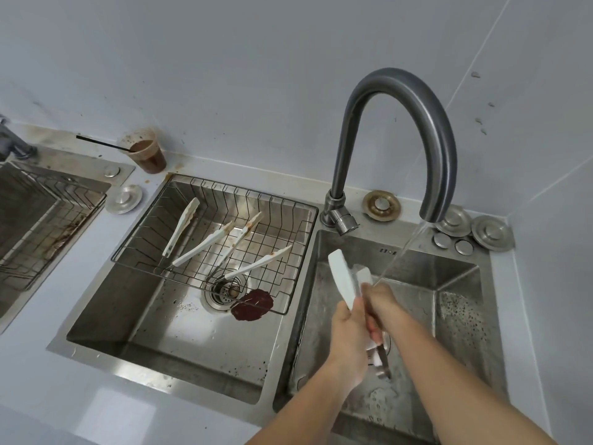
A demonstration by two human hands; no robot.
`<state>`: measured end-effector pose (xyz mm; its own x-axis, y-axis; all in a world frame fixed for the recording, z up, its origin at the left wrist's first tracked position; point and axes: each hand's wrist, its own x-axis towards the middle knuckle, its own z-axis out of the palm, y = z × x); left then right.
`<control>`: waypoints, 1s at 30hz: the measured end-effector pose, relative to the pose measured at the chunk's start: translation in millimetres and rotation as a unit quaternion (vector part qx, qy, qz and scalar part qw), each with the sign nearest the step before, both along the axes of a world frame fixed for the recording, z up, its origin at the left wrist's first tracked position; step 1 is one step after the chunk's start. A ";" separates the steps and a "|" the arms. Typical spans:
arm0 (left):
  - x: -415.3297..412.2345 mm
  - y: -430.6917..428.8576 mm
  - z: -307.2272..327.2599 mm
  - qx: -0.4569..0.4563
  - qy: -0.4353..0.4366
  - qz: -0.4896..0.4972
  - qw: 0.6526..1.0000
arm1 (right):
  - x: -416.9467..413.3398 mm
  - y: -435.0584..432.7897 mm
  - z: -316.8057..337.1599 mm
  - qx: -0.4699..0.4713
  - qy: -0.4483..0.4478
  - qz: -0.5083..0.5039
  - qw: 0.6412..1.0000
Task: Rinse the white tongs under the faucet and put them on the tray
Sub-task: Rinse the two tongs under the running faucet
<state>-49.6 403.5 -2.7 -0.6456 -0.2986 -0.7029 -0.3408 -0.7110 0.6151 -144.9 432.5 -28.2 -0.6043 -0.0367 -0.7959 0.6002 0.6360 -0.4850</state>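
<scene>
- The white tongs (342,280) are held over the right basin (455,303) of the double sink, their two white arms pointing up and away from the person, spread a little at the tips.
- The left hand (348,327) grips the tongs low on the nearer white arm, fingers wrapped round it.
- The right hand (385,303) is pressed close against the left one, its fingers curled round the tongs too; the picture is smeared here, so the exact hold is hard to read.
- The metal hinge end of the tongs sticks out below both hands, toward the basin floor.
- The faucet (398,130) arches over the right basin, and a thin stream of water (401,252) slants down from its spout to meet the right hand and the tongs.
- The tray (282,220), a wire rack, sits across the back of the left basin (154,322).
- Four other tongs (203,244) lie in it, well apart from the hands, with brown stains at their tips.
- A dark red-brown puddle (252,305) lies on the left basin floor beside the drain (224,290).
- A plastic cup (148,154) of brown drink with a black straw (102,143) stands on the worktop (57,380) behind the tray.
</scene>
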 end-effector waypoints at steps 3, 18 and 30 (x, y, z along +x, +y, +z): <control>0.6 -15.7 -10.9 0.027 -0.041 0.048 0.998 | -2.2 -5.6 3.8 -0.104 -0.023 -0.058 0.993; -8.7 2.4 -57.3 0.171 -0.141 -0.154 0.963 | -0.9 22.2 -5.5 -0.353 -0.103 -0.231 0.901; 5.7 -2.2 -57.0 0.026 -0.156 -0.242 0.957 | -11.0 14.0 -13.7 -0.208 -0.152 -0.253 0.933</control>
